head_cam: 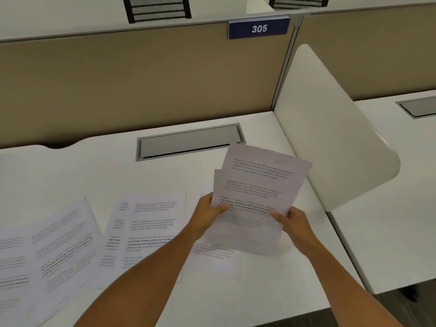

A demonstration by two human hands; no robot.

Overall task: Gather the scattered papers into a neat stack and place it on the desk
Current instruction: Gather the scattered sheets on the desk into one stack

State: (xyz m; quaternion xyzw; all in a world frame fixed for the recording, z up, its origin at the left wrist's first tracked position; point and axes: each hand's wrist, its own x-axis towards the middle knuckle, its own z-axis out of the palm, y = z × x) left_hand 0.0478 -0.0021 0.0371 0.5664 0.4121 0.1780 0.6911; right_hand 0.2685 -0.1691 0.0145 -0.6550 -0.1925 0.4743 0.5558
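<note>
nearest, along the front-left part of the desk [70, 166], loose sheets [59, 244] lie flat and overlapping, fanned out at different angles, and one more sheet [212, 256] lies flat under the hands. above it, over the right half of the desk, the left hand [210, 210] and the right hand [295, 220] hold a small bundle of papers [257, 185] tilted up off the surface. each hand pinches a lower side edge, thumb on the printed face and fingers curled behind. the sheets in the bundle are not squared; one corner sticks out at the upper left.

paper like this is light, thin and floppy, and slides easily sheet on sheet, so a grip by the side edges looks right for tapping the bundle square. the flat sheets will likely need a fingertip under a corner or a slide to the desk's front edge to lift.

farther back a grey cable hatch [188, 141] sits near the rear edge, a white side divider [330, 128] stands at the right, and a number sign [258, 28] is on the back partition.
</note>
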